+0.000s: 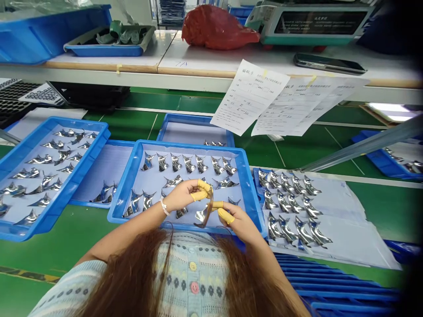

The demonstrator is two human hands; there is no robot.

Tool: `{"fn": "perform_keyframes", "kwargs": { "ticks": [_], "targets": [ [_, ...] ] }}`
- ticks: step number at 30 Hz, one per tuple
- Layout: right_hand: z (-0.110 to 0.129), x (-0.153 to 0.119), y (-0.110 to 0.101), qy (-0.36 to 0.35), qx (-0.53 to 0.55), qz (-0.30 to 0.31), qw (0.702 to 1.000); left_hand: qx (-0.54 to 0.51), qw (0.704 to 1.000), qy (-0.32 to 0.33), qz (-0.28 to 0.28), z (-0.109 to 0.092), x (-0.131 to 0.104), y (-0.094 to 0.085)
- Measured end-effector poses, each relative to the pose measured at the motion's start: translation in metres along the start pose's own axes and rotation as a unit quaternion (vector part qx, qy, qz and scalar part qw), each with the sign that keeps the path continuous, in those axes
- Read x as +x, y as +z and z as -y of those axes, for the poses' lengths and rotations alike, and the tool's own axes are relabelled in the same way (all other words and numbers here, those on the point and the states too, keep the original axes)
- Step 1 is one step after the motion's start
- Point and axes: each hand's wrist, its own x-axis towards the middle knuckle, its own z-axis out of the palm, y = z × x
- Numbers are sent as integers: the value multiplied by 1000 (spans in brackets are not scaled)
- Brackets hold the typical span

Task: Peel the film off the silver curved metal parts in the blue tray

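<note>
My left hand (185, 194), with yellow finger covers, pinches the upper end of a shiny curved metal piece (202, 215). My right hand (235, 219), also with yellow finger covers, touches the same piece from the right with its fingers closed together. The piece is held above the near part of a blue tray (254, 193) lined with white sheet. Rows of similar metal parts (176, 162) lie in that tray, some partly hidden behind my hands.
Another blue tray of metal parts (53, 224) stands at the left. More parts lie in rows on a white sheet (346, 220) at the right. Papers (249, 97) hang from the shelf (198, 57), which holds a red bag (214, 28) and a scale (313, 24).
</note>
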Motion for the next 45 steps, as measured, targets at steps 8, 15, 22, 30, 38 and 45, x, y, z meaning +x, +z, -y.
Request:
{"fn": "perform_keyframes", "kwargs": {
  "ticks": [8,15,22,30,38,45],
  "targets": [
    [36,-1,16,-110,209,-74,969,-121,989,76,-42,-18,-23,-6],
    [64,-17,12,-198,-6,-239,950,81,986,133,-61,-41,-43,-16],
    [68,-19,13,-257,-28,-245,935,121,980,129,-97,-49,-42,-11],
    [64,-18,11,-201,44,-187,961,85,983,131,-96,-53,-45,-9],
    [59,-15,9,-232,112,-126,958,60,983,149,-92,-58,-49,-12],
    [61,-16,6,-268,101,-90,954,64,964,244,-85,-52,-46,-15]
  ]
}}
